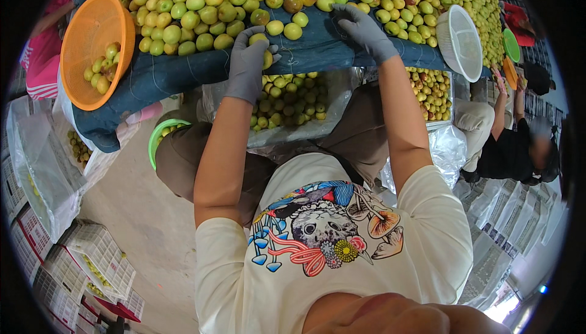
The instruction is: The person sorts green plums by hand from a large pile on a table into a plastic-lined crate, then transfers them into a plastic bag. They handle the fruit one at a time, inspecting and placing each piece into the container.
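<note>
My left hand [247, 61], in a grey glove, is curled around green jujubes. One jujube [258, 38] shows between thumb and fingers, and another [267, 60] lower in the palm. My right hand [364, 32], gloved alike, reaches over the dark blue cloth [316, 43] with thumb and forefinger apart. Its fingertips are beside a green jujube [325, 3]; whether they touch is unclear. Between my hands, a few loose jujubes [293, 31] lie on the cloth. A large heap of yellow-green jujubes [197, 9], some with brown patches, spreads beyond them.
An orange basket [68, 55] holding several jujubes stands left; a white basket [458, 43] tilts at the right edge. Below the cloth is a plastic-lined crate [293, 139] of jujubes. A green basket [153, 144] is by my knee. Other people [508, 151] sit at both sides.
</note>
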`<action>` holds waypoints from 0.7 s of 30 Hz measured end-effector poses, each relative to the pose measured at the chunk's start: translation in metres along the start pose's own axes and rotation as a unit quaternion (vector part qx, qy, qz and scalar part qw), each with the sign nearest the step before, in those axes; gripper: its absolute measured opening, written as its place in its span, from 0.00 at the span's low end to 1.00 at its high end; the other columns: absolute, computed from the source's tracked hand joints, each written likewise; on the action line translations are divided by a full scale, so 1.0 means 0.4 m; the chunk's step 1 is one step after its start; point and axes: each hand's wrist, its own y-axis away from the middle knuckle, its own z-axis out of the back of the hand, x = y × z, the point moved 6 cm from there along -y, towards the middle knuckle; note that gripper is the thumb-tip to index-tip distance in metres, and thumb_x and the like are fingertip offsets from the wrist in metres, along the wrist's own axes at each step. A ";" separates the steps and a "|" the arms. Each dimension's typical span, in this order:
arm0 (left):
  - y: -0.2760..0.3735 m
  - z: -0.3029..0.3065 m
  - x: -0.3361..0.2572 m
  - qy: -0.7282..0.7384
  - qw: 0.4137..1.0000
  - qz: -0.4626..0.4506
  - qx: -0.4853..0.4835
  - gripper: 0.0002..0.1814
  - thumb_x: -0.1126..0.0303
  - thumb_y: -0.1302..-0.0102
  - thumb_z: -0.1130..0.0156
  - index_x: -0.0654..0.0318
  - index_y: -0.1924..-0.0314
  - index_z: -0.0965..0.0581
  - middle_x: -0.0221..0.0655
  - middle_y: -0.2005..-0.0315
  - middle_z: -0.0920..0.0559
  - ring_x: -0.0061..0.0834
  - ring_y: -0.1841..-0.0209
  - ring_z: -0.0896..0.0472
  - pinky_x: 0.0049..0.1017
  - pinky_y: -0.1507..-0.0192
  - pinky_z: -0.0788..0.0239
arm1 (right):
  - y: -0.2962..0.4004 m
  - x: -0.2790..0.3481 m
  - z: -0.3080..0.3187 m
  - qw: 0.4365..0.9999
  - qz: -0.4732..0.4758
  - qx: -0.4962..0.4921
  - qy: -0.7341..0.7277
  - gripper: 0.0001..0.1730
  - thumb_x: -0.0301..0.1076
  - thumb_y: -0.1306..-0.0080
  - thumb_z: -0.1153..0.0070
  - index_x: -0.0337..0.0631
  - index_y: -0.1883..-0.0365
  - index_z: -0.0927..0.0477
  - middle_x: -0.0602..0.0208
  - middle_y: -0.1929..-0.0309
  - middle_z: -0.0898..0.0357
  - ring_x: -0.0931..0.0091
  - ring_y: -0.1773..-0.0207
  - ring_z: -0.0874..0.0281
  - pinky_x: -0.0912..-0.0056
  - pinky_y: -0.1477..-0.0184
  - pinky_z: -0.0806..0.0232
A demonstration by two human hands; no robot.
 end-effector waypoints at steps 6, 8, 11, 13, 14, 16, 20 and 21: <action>0.000 0.011 -0.016 -0.042 0.999 -0.021 0.004 0.15 0.74 0.35 0.43 0.61 0.47 0.26 0.35 0.60 0.23 0.24 0.63 0.21 0.24 0.63 0.21 | -0.032 0.039 -0.027 0.999 0.002 -0.050 0.016 0.18 0.41 0.38 0.45 0.39 0.55 0.19 0.59 0.62 0.17 0.70 0.58 0.19 0.70 0.52 0.29; -0.006 0.005 -0.009 -0.056 0.998 -0.022 0.012 0.15 0.73 0.34 0.43 0.60 0.47 0.26 0.35 0.60 0.23 0.23 0.64 0.21 0.23 0.63 0.21 | -0.027 0.030 -0.067 0.998 -0.007 -0.029 0.057 0.17 0.46 0.37 0.44 0.41 0.62 0.16 0.56 0.68 0.16 0.66 0.61 0.18 0.66 0.55 0.28; -0.007 0.003 -0.004 -0.049 0.998 -0.029 0.012 0.14 0.73 0.33 0.44 0.60 0.47 0.25 0.34 0.60 0.23 0.21 0.65 0.22 0.23 0.63 0.22 | 0.002 0.084 -0.135 0.977 0.001 -0.030 0.210 0.29 0.57 0.40 0.40 0.35 0.62 0.17 0.51 0.68 0.17 0.56 0.64 0.19 0.60 0.58 0.27; -0.010 0.002 -0.001 -0.047 0.998 -0.027 0.017 0.14 0.73 0.33 0.43 0.60 0.47 0.25 0.33 0.60 0.23 0.21 0.65 0.22 0.23 0.63 0.22 | 0.008 0.089 -0.163 0.984 -0.035 -0.026 0.172 0.36 0.63 0.44 0.38 0.32 0.63 0.17 0.51 0.69 0.17 0.57 0.64 0.19 0.62 0.58 0.28; -0.011 0.001 0.001 -0.046 0.998 -0.026 0.019 0.14 0.73 0.33 0.43 0.60 0.47 0.25 0.33 0.60 0.23 0.21 0.64 0.22 0.23 0.63 0.22 | 0.011 0.093 -0.172 0.988 -0.029 -0.019 0.148 0.36 0.64 0.44 0.38 0.32 0.64 0.17 0.51 0.69 0.17 0.58 0.64 0.19 0.62 0.59 0.28; -0.014 0.004 0.006 -0.053 0.998 -0.026 0.017 0.15 0.73 0.34 0.42 0.59 0.47 0.25 0.33 0.61 0.23 0.21 0.64 0.22 0.23 0.63 0.22 | 0.018 0.107 -0.183 0.991 -0.014 0.006 0.136 0.35 0.63 0.44 0.36 0.33 0.66 0.18 0.52 0.70 0.18 0.59 0.65 0.19 0.63 0.60 0.28; -0.010 0.007 0.003 -0.050 0.998 -0.031 0.016 0.16 0.74 0.35 0.41 0.59 0.46 0.25 0.32 0.61 0.23 0.21 0.64 0.22 0.23 0.64 0.22 | -0.010 0.084 -0.149 0.997 0.038 -0.032 0.060 0.29 0.56 0.42 0.35 0.35 0.62 0.19 0.54 0.68 0.18 0.59 0.63 0.19 0.63 0.59 0.28; -0.009 0.006 0.003 -0.056 0.998 -0.033 0.014 0.16 0.74 0.35 0.41 0.59 0.46 0.25 0.32 0.61 0.23 0.21 0.64 0.22 0.23 0.64 0.22 | -0.028 0.082 -0.128 0.991 0.057 -0.070 0.094 0.27 0.53 0.42 0.35 0.37 0.58 0.19 0.55 0.67 0.17 0.60 0.62 0.19 0.62 0.57 0.28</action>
